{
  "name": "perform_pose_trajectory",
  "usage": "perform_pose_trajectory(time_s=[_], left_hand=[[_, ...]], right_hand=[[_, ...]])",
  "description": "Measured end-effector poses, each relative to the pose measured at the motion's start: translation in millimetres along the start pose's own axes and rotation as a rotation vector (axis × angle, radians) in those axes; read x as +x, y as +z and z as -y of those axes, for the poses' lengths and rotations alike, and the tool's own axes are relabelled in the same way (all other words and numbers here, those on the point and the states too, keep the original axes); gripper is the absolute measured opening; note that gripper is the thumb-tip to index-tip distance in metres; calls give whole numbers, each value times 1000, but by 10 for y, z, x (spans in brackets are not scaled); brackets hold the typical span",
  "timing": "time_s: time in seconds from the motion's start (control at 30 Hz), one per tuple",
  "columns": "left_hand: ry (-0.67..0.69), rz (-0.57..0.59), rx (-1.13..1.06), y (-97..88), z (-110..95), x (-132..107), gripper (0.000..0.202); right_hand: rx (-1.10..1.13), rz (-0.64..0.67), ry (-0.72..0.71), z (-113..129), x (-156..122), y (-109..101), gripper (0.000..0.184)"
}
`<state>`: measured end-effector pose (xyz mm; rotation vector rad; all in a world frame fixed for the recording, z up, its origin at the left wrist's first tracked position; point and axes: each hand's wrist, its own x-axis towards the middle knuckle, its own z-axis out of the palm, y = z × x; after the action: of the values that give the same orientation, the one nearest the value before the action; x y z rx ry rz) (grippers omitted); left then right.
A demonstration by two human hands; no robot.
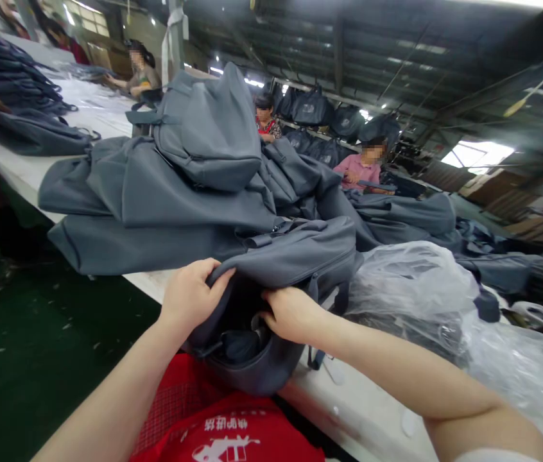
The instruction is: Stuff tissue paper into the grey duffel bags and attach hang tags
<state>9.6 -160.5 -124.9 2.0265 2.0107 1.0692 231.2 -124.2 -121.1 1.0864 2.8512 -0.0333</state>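
Left hand (190, 296) is clamped on the mouth edge of the open grey duffel bag (295, 255), which appears to overhang the near edge of the desk (365, 394). Right hand (291, 316) reaches into the mouth; grip undeterminable. Risk: left-hand slippage could let the overhang drag the bag down.

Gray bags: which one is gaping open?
The nearest bag, in front of the wearer's red clothing, with the left hand gripping its rim and right hand at its mouth. Bags piled behind show no such gap.

Bag (295, 256) at table edge (329, 407), bag pile (180, 199) behind, plastic (416, 279) right
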Motion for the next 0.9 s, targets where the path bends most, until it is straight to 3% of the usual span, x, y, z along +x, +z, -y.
perform_pose_trajectory(time_s=[0.07, 0.13, 0.2, 0.33, 0.47, 0.57, 0.6, 0.67, 0.77, 0.83, 0.9], left_hand=[[29, 80, -59, -27, -55, 17, 40], [33, 132, -92, -45, -98, 29, 46], [9, 109, -66, -47, -121, 34, 50], [-70, -50, 125, -8, -119, 54, 53], [-105, -146, 285, 39, -171, 95, 43], [-6, -277, 344, 96, -303, 133, 26], [66, -272, 365, 125, -355, 153, 24], [270, -131, 412, 193, -451, 210, 27], [575, 201, 443, 290, -562, 329, 27], [656, 344, 406, 335, -625, 403, 25], [637, 409, 306, 367, -691, 459, 27]], right_hand=[[15, -242, 72, -94, 112, 51, 41], [20, -339, 58, -177, 204, 47, 45], [22, -234, -12, -218, 221, -18, 45], [10, 86, -128, -143, 11, -239, 53], [12, 24, -137, -74, -241, -368, 60], [42, -2, -184, -113, -313, -353, 69], [51, 1, -194, -130, -323, -335, 69], [64, -1, -203, -157, -342, -292, 66], [64, -52, -205, -185, -392, -240, 65], [66, -105, -204, -211, -441, -232, 63], [80, -163, -209, -252, -500, -242, 55]])
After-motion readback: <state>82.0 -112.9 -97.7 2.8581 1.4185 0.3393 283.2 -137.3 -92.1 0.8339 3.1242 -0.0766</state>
